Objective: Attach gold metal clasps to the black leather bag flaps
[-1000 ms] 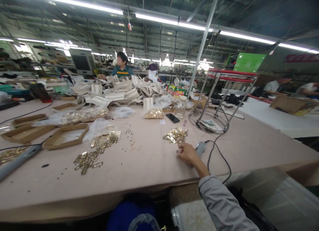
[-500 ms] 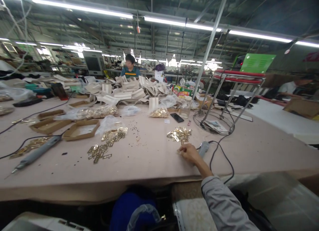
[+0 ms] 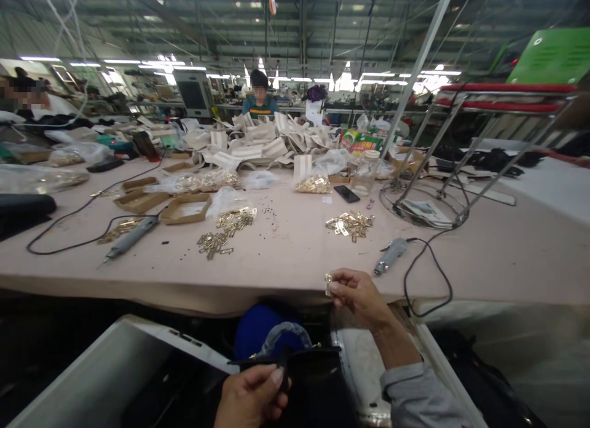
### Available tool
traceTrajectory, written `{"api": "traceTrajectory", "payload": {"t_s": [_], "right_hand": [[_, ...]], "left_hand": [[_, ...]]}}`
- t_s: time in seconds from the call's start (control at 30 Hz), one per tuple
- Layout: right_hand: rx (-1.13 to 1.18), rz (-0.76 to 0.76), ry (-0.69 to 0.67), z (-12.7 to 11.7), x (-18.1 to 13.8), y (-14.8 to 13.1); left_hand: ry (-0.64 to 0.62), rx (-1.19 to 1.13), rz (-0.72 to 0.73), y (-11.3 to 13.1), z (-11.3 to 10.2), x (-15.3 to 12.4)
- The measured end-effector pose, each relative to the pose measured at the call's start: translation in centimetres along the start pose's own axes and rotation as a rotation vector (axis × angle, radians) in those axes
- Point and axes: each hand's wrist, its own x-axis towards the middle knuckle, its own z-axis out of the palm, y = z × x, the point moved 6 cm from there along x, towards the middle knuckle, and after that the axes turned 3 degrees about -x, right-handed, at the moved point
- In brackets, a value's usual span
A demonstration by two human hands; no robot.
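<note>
My right hand [image 3: 357,296], just past the table's front edge, pinches a small gold rectangular metal fitting [image 3: 328,285] between thumb and fingertips. My left hand [image 3: 253,394] is low in front of me, thumb and fingers closed on the edge of a black piece [image 3: 318,379] that looks like a bag or soft panel; its full shape is lost in the dark. On the table beyond my right hand lies a pile of gold fittings [image 3: 350,225]. A grey handheld power tool [image 3: 391,256] with a black cord rests to its right.
Another pile of gold fittings [image 3: 225,231] lies left of centre, near cardboard trays [image 3: 187,210] and a second grey tool [image 3: 131,238]. A phone [image 3: 346,194] and a metal-legged stool [image 3: 502,99] stand farther right. A white bin [image 3: 115,366] is below the table edge. A co-worker [image 3: 259,99] sits opposite.
My right hand has drawn back from the table toward me, now showing a gold fitting. My left hand has come into view holding the black piece. The view has tilted down.
</note>
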Motion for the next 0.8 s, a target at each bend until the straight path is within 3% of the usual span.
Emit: {"api": "traceTrajectory", "payload": {"t_s": [0.23,0.4,0.63,0.73,0.8], "right_hand": [[-0.048,-0.004,-0.135,5.9,-3.7,0.8],[-0.177,-0.044,-0.092,8.9,-6.3,3.0],[-0.77,-0.142,-0.037,9.8,-9.1,3.7],[-0.853,-0.137,-0.052,9.7,-9.7,3.5],[-0.771,-0.07,-0.029,9.3,-9.9,3.7]], "left_hand": [[-0.018,0.035,0.093,0.2,0.5,-0.6],[0.034,0.005,0.107,0.3,0.2,-0.8],[-0.046,0.015,0.158,0.5,0.3,-1.1],[-0.042,0.03,0.149,0.2,0.1,-0.9],[-0.044,0.027,0.142,-0.1,0.1,-0.8]]}}
